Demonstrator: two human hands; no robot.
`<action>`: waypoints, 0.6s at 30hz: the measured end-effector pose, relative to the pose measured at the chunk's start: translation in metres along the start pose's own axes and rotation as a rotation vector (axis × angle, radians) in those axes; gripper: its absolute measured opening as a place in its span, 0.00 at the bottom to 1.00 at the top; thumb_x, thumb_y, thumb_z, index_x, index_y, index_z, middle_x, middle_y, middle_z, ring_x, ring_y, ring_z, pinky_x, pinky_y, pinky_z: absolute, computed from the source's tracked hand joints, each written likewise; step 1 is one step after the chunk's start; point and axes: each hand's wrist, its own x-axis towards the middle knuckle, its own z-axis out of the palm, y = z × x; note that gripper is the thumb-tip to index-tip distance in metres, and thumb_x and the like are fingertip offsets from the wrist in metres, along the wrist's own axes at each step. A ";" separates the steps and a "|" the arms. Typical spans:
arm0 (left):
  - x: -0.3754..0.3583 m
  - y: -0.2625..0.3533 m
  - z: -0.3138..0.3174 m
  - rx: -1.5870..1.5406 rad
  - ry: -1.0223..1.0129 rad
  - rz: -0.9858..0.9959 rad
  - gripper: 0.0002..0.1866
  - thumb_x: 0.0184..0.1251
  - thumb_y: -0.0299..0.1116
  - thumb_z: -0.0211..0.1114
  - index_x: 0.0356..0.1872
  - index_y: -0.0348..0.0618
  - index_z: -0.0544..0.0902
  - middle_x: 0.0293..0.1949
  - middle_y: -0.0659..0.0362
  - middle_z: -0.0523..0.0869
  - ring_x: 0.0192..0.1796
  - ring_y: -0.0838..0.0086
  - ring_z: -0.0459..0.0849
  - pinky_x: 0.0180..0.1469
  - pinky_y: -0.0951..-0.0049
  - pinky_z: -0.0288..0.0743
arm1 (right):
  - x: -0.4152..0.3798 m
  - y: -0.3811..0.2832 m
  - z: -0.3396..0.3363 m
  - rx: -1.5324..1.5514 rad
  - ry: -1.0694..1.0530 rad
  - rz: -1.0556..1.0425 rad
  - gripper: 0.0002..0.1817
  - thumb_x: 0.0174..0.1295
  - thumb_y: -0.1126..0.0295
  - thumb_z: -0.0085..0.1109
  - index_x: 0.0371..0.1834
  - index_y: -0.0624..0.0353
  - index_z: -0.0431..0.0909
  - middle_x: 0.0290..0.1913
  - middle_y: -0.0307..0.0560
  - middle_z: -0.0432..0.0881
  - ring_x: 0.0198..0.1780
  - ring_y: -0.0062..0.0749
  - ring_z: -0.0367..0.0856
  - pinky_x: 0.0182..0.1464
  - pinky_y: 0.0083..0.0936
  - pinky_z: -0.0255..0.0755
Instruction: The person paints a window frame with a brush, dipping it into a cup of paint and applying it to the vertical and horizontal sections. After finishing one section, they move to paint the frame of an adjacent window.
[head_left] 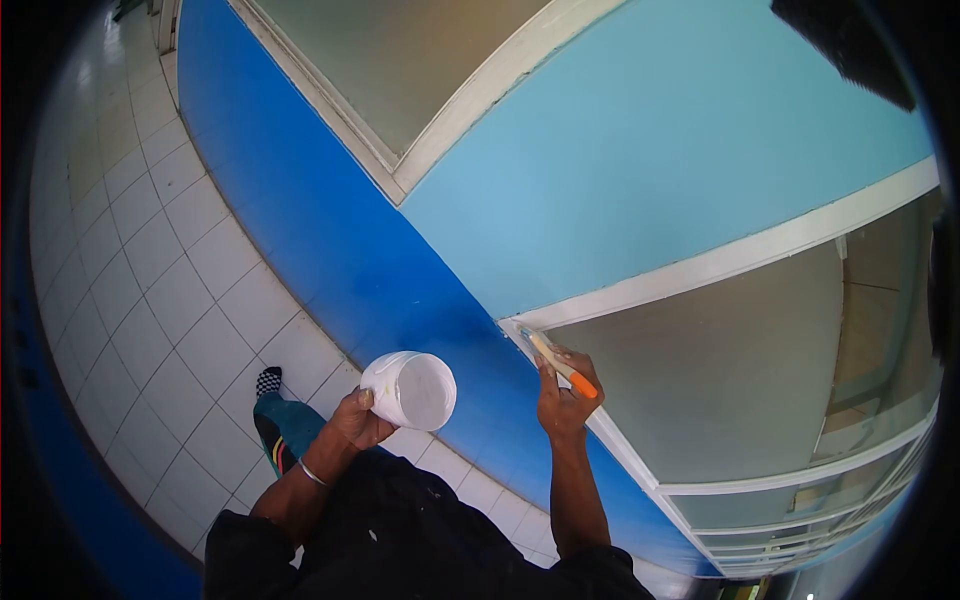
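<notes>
My left hand (pixel 362 420) grips a white plastic tub (pixel 381 385) from its side, its round mouth turned up toward me; pale paint lines the inside. In my right hand (pixel 568 392) is a paintbrush (pixel 556 362) with a pale handle and an orange end. Its bristle end is at the lower corner of the white window frame (pixel 640 455), where the frame meets the blue wall. Whether the bristles touch the frame is too small to tell.
The wall has a dark blue lower band (pixel 330 240) and a light blue upper part (pixel 640 170). Another framed window pane (pixel 400 70) is further along. White floor tiles (pixel 150 270) run beside the wall, and my foot in a checkered sock (pixel 268 381) stands on them.
</notes>
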 end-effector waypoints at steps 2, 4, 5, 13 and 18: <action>-0.001 0.001 0.001 0.006 0.006 -0.006 0.50 0.51 0.49 0.83 0.72 0.39 0.66 0.65 0.52 0.78 0.66 0.60 0.79 0.70 0.54 0.73 | 0.001 0.000 -0.001 -0.027 0.005 -0.021 0.16 0.55 0.89 0.68 0.44 0.62 0.78 0.42 0.55 0.86 0.47 0.40 0.88 0.50 0.32 0.82; 0.000 0.001 0.004 0.006 0.007 -0.010 0.50 0.51 0.49 0.83 0.72 0.39 0.66 0.65 0.52 0.78 0.67 0.60 0.79 0.70 0.54 0.73 | 0.005 -0.002 -0.003 -0.069 0.011 -0.058 0.17 0.55 0.88 0.68 0.45 0.62 0.78 0.43 0.55 0.85 0.47 0.41 0.88 0.49 0.32 0.82; -0.001 0.002 0.006 0.004 0.010 -0.010 0.50 0.51 0.49 0.83 0.72 0.39 0.66 0.65 0.52 0.78 0.67 0.60 0.79 0.70 0.54 0.73 | 0.007 -0.002 -0.003 -0.062 0.020 -0.066 0.17 0.55 0.88 0.68 0.45 0.61 0.78 0.43 0.55 0.86 0.46 0.41 0.88 0.48 0.32 0.82; -0.002 0.001 0.001 0.003 0.000 -0.035 0.49 0.52 0.48 0.82 0.72 0.39 0.66 0.64 0.52 0.79 0.66 0.60 0.80 0.70 0.54 0.73 | 0.020 -0.006 -0.012 -0.133 0.108 -0.195 0.19 0.53 0.86 0.71 0.46 0.59 0.77 0.41 0.53 0.87 0.40 0.44 0.87 0.39 0.33 0.81; -0.001 0.000 0.000 -0.003 -0.005 -0.028 0.48 0.53 0.48 0.81 0.72 0.38 0.67 0.64 0.52 0.79 0.67 0.60 0.79 0.71 0.54 0.73 | 0.023 -0.030 -0.034 -0.108 0.190 -0.165 0.19 0.57 0.88 0.67 0.48 0.58 0.74 0.45 0.55 0.85 0.47 0.43 0.86 0.49 0.38 0.82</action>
